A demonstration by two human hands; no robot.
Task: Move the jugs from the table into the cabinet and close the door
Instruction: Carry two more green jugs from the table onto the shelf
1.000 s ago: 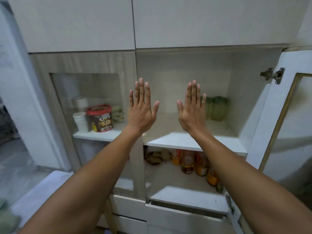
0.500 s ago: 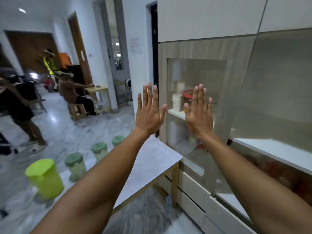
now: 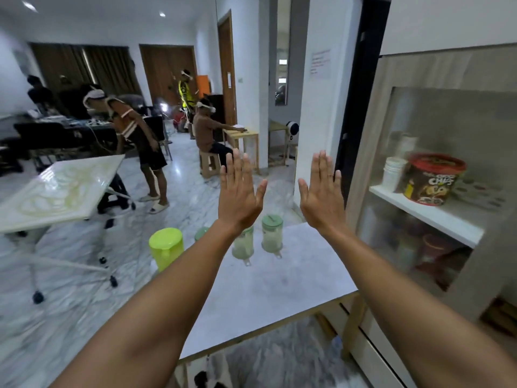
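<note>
A lime-green jug (image 3: pixel 165 251) stands at the far left edge of the white-topped table (image 3: pixel 282 287). Two clear jugs with dull green lids (image 3: pixel 272 234) (image 3: pixel 244 243) stand side by side at the table's far end, and a third green lid (image 3: pixel 202 233) peeks out behind my left forearm. My left hand (image 3: pixel 239 191) and my right hand (image 3: pixel 321 193) are raised flat above the table, fingers spread, holding nothing. The cabinet (image 3: pixel 436 175) is on the right, seen through its glass-fronted door; its open section is out of view.
Behind the glass, a red snack tub (image 3: pixel 432 179) and stacked white cups (image 3: pixel 393 170) sit on the cabinet shelf. A tilted white table on wheels (image 3: pixel 60 189) stands to the left. Several people work in the room beyond, on a marble floor.
The view has swung left from the open cabinet to the table with the jugs. Both hands stay raised and open throughout.
</note>
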